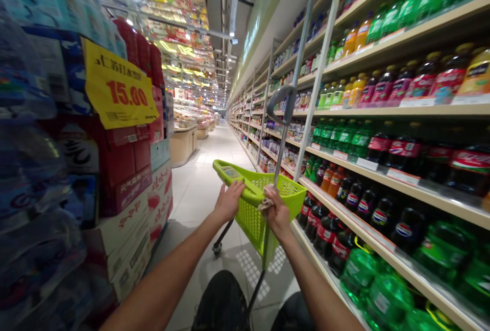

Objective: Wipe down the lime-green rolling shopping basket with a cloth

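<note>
A bright green plastic shopping cart (250, 219) with a perforated basket stands in front of my knees. My left hand (228, 201) is closed on the cart's near rim, its fingers bent over the green edge. In my right hand (277, 213) a crumpled pale cloth (269, 196) is pinched, pressed against the rim beside the cart's upright metal pole (280, 155). That pole ends at the top in a grey loop handle (282, 105). Part of the cloth is hidden by my fingers.
Shelves (367, 172) of bottled drinks rise close on the right. On the left stand stacked drink cartons (126, 234) and a yellow price sign (118, 86). A tiled aisle (202, 178) runs ahead, past wooden display bins (184, 146).
</note>
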`<state>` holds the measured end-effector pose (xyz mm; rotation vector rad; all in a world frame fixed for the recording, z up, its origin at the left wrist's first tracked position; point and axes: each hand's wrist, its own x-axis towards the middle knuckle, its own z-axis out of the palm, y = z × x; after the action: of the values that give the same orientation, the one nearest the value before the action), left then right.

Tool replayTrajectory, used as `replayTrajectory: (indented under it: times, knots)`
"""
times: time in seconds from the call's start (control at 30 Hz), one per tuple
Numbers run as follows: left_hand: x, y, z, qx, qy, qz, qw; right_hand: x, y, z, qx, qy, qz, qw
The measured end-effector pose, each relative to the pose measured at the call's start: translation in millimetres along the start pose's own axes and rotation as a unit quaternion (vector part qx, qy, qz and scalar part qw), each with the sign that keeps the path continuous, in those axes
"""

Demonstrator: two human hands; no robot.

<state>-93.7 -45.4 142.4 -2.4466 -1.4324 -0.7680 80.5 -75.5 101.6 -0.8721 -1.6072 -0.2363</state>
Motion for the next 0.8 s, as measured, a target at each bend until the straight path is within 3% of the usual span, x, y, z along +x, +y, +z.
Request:
replayTrajectory:
  times: [0.13, 0.27, 0.37, 0.43, 0.5, 0.6, 0.7, 0.8]
  knots:
    - [-1, 13, 8.1, -0.014, 0.0, 0.027, 1.0, 13, 2, -6, -0.035, 0.028, 0.02, 0.999]
    - [5, 11, 8.1, -0.029, -0.009, 0.073, 0.997, 15, -16, -15, -0.027, -0.043, -0.002, 0.999]
    - [11, -5, 2.8, 0.001, -0.005, 0.01, 1.0, 10, -15, -27, -0.035, -0.079, -0.026, 0.996]
    - [11, -13, -0.5, 0.021, -0.009, -0.039, 0.999, 8, -6, -33, -0.055, -0.058, -0.016, 0.997]
    - [9, -15, -2.2, 0.022, -0.016, -0.039, 0.999, 9, 1, -33, -0.079, -0.043, 0.011, 0.996]
    - [5, -12, -2.0, 0.0, -0.014, -0.026, 1.0, 17, -5, -17, -0.098, -0.075, 0.034, 0.992]
    - [5, -12, -4.9, -0.057, -0.018, -0.014, 0.998, 29, -26, 11, -0.068, -0.113, 0.026, 0.991]
    - [11, -15, -15.5, -0.16, 0.002, -0.032, 0.987, 39, -42, 34, -0.055, -0.088, 0.043, 0.994]
